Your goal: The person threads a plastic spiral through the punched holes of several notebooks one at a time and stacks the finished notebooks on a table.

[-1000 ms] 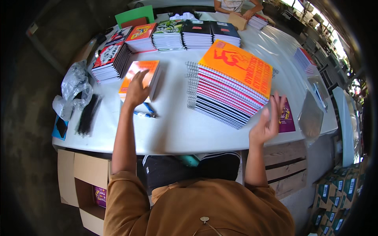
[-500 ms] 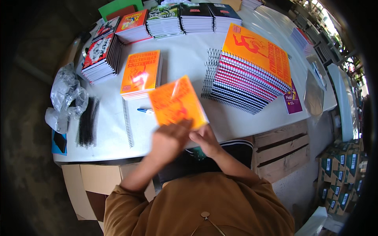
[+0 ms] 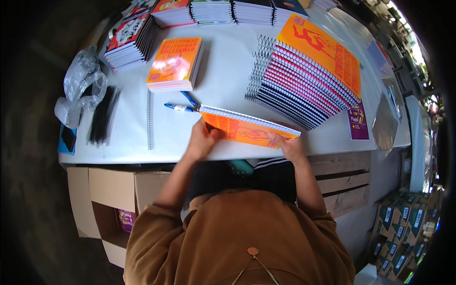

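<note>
Swung round since half a second ago, the orange booklet [image 3: 247,129] I'm watching now stretches crosswise at the near edge of the white table [image 3: 221,71], its pale, finely marked long edge facing outward. Far left of the booklet, my feed shows a crumpled clear plastic bag [image 3: 84,78], then a bundle of springy black coils [image 3: 102,118]; an open cardboard box [image 3: 112,186] sits lower on that side. Nearer on its left, one thin wire coil [image 3: 150,123] lies straight, with a squared orange stack [image 3: 174,61], glossy on top, beyond it. Blue-handled pliers [image 3: 179,108] crowd the booklet's left end; I can't tell whether they touch it. At that end the left hand [image 3: 201,140] pinches the near corner, fingers curled; at the other, the right hand [image 3: 290,146] grips it, thumb against the smooth cover. Just beyond the booklet's right end, a tall block of wire-bound books [image 3: 308,78] stands in the way, pink and black bands down its side, loose coil ends bristling leftward. Farther right lie a purple booklet [image 3: 358,124], partly hidden by that block, and a see-through plastic sheet [image 3: 384,122].
</note>
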{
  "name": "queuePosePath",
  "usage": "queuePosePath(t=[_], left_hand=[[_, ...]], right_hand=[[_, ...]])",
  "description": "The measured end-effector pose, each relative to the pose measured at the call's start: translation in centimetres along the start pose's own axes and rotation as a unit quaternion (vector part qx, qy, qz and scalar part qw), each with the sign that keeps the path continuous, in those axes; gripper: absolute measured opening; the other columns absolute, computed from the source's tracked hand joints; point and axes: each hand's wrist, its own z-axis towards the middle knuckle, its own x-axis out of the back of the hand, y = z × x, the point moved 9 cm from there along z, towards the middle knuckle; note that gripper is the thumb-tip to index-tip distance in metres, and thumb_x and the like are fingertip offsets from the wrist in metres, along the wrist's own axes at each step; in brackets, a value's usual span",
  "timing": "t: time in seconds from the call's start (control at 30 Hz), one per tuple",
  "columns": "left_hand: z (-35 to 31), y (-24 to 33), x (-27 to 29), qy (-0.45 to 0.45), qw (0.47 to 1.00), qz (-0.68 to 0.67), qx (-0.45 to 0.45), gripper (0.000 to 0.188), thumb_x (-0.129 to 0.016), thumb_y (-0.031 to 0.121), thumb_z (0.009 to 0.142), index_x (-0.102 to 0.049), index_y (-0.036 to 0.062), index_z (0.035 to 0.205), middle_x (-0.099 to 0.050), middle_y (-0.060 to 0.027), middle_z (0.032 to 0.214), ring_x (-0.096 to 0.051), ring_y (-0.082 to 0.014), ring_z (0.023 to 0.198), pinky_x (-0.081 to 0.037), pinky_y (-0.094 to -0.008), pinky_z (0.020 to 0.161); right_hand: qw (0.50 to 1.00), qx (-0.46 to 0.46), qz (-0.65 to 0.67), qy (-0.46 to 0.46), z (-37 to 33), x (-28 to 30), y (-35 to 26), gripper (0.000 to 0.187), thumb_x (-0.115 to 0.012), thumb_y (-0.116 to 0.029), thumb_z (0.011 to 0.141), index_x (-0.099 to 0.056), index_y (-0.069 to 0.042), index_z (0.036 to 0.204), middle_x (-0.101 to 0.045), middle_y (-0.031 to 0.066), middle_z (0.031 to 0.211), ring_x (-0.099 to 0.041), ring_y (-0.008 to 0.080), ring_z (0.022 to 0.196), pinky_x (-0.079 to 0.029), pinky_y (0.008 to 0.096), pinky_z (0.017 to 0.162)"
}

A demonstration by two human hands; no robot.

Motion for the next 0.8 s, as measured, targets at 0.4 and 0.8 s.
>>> queuePosePath(t=[0.4,0.8], left_hand=[[3.3,2.0,25.6,0.356,0.873,0.326,0.072,0.027,-0.049,0.019,0.082,-0.054,0.0001,0.101,-0.062,-0.0135,0.085,-0.060,-0.0203,0.069,-0.047,-0.0313,0.058],[-3.5,10.5,4.2,-0.039,0.984,0.160,-0.063,0.039,-0.040,0.035,0.095,-0.050,-0.0012,0.087,-0.047,-0.0044,0.070,-0.039,-0.0117,0.065,-0.037,-0.0237,0.065]], right_hand=[[0.998,0.061,0.019,-0.022,-0.2,-0.4,-1.9,0.024,-0.064,-0.003,0.080,-0.063,0.003,0.103,-0.067,0.0065,0.085,-0.060,0.0074,0.070,-0.050,0.0205,0.063],[0.989,0.140,-0.031,-0.039,-0.5,-0.6,-3.5,0.022,-0.062,-0.002,0.081,-0.064,0.001,0.103,-0.067,0.0084,0.086,-0.060,0.0071,0.068,-0.050,0.0188,0.053]])
